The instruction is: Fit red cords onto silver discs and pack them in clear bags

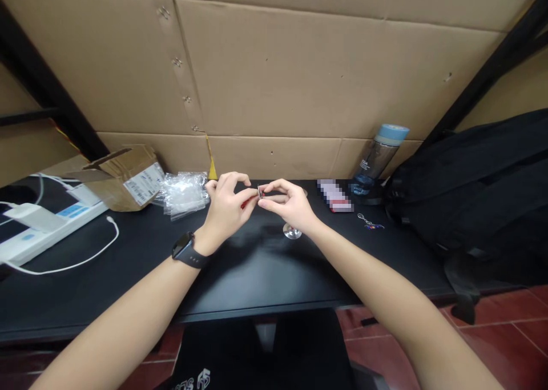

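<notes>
My two hands meet above the black table. My left hand [229, 202], with a dark watch [184, 245] on its wrist, is closed in a pinch on a small red item [245, 204], mostly hidden by the fingers. My right hand [291, 204] pinches a thin silvery piece [259, 192] between thumb and fingertips, right against the left fingertips. Whether the red and silvery parts are joined I cannot tell. Just below my right hand shows a shiny, clear round base [292, 231]; the hand covers what is above it.
Clear plastic bags [184, 193] and an opened cardboard box [124, 179] lie left, beside a white power strip [51, 224] with cables. To the right are a blurred-out pinkish packet [334, 196], a key ring with a colourful charm [371, 225], a water bottle [379, 161] and a black backpack [475, 190].
</notes>
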`<state>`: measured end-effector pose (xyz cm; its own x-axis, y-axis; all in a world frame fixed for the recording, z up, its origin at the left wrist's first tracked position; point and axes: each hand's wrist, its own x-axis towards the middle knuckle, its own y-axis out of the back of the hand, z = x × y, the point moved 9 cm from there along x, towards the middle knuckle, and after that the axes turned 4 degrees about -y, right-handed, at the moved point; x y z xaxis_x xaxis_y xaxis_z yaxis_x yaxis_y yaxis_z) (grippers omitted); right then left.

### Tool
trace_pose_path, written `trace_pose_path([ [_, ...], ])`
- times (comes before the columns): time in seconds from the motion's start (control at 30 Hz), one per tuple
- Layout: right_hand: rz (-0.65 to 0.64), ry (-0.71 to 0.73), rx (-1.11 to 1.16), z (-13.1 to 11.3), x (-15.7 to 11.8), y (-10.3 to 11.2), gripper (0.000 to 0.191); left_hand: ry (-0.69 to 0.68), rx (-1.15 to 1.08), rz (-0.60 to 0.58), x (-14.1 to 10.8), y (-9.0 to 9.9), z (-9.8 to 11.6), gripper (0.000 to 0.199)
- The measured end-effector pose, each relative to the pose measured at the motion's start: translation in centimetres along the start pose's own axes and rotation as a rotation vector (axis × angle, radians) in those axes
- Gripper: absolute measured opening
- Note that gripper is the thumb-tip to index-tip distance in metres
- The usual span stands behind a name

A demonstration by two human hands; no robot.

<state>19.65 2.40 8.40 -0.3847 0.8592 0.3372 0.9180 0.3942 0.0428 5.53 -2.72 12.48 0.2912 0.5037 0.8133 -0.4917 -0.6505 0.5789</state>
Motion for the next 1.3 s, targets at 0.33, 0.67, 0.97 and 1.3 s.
trace_pose_path([
  [0.33, -0.035, 0.126, -0.466, -0.9, 0.7, 0.6, 0.023, -0.054, 0.036, -0.037, 0.0, -0.6, 0.4, 0.018],
  [0.67, -0.144, 0.193, -0.813, -0.6, 0.6, 0.6, 0.011, 0.093, -0.092, -0.144, 0.0, -1.9, -0.9, 0.019],
  [0.97, -0.283, 0.070, -1.029, 1.9, 1.4, 3.0, 0.010, -0.240, -0.231, -0.636, -3.2, -7.2, 2.3, 0.049],
  [1.3, -0.155, -0.021, -1.167, 2.9, 2.6, 8.4, 0.025, 0.029, -0.011, -0.515, -1.7, -6.0, -3.7, 0.026],
])
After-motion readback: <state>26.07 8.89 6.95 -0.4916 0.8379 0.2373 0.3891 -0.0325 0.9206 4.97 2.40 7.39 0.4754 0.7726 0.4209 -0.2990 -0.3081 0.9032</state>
